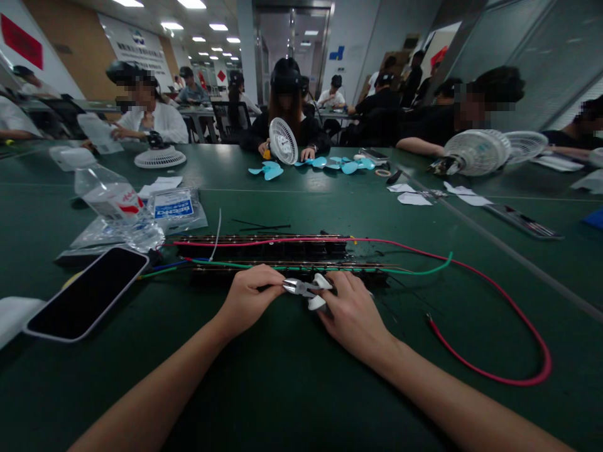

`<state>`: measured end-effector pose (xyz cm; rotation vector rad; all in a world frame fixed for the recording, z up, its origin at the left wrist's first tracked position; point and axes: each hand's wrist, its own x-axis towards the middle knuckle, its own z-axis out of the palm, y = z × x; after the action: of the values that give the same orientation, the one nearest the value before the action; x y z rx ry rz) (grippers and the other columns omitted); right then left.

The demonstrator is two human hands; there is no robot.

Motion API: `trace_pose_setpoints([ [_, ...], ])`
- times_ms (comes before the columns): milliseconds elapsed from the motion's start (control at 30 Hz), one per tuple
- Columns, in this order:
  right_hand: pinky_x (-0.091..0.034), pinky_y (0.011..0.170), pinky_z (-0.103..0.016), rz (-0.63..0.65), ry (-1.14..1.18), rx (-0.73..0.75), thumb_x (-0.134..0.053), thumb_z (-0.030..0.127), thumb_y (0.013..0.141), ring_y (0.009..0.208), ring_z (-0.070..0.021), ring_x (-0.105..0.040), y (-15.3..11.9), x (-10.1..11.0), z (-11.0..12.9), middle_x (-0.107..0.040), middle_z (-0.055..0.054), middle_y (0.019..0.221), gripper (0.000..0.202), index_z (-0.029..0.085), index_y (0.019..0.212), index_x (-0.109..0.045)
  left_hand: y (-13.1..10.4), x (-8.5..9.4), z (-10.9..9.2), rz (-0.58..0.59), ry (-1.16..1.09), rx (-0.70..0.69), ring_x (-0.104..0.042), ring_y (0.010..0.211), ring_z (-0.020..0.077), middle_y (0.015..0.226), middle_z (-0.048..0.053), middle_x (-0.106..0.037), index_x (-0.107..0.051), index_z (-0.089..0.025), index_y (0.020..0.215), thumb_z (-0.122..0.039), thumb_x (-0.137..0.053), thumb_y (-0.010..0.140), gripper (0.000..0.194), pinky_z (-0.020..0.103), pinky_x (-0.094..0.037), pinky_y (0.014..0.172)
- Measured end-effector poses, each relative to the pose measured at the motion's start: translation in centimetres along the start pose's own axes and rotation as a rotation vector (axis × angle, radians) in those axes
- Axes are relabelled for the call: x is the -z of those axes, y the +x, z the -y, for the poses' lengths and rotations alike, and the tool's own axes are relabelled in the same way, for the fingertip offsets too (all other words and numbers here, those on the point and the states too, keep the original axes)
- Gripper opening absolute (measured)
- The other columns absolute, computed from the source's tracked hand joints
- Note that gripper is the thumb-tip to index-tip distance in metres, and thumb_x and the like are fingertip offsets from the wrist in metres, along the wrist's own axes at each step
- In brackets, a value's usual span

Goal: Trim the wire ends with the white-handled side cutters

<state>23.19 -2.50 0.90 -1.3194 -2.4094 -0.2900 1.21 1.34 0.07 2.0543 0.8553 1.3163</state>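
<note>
My right hand (355, 307) is wrapped round the white handles of a small pair of pliers (298, 287), whose jaws point left. At the tip of the jaws, my left hand (252, 298) is closed in a pinch; whatever lies between its fingers is too small to make out. Just beyond both hands lie two long black slotted strips (306, 246) with metal contacts along them. A green wire (433, 270) runs along the nearer strip. Over the farther one passes a red wire (509, 301), which loops round to the right. A white cable tie (217, 235) sticks up at the left.
On the left lie a phone (89, 295), a plastic bottle (110, 194) and a clear bag with a blue label (174, 204). Across the table are light-blue fan blades (266, 170) and white fan grilles (284, 141), with several people seated. Thin black offcuts (261, 225) lie beyond the strips.
</note>
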Motion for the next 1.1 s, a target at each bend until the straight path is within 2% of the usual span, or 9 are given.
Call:
trace_pose_setpoints([
  [400, -0.046, 0.077, -0.040, 0.007, 0.017, -0.001, -0.062, 0.020, 0.081, 0.093, -0.0263, -0.051, -0.03, 0.03, -0.03, -0.056, -0.014, 0.103, 0.011, 0.014, 0.089, -0.067, -0.07, -0.13, 0.08, -0.019, -0.025, 0.007, -0.067, 0.072, 0.0170, 0.077, 0.006, -0.073, -0.074, -0.016, 0.077, -0.009, -0.067, 0.080, 0.010, 0.030, -0.055, 0.066],
  [667, -0.046, 0.081, -0.042, 0.006, 0.044, -0.023, -0.061, 0.020, 0.079, 0.098, -0.0281, -0.050, 0.01, 0.44, 0.30, -0.054, -0.015, 0.107, 0.018, 0.013, 0.095, -0.066, -0.18, -0.21, 0.22, -0.050, -0.008, 0.000, -0.068, 0.073, 0.0180, 0.078, 0.007, -0.074, -0.074, -0.017, 0.078, -0.012, -0.068, 0.080, 0.008, 0.031, -0.056, 0.067],
  [1100, -0.046, 0.081, -0.042, 0.001, 0.060, -0.023, -0.061, 0.020, 0.080, 0.096, -0.0268, -0.051, -0.16, 0.17, 0.21, -0.055, -0.015, 0.106, 0.016, 0.014, 0.094, -0.067, -0.22, -0.27, 0.06, -0.088, 0.009, -0.024, -0.069, 0.071, 0.0178, 0.076, 0.006, -0.075, -0.074, -0.018, 0.076, -0.013, -0.069, 0.080, 0.008, 0.032, -0.057, 0.067],
])
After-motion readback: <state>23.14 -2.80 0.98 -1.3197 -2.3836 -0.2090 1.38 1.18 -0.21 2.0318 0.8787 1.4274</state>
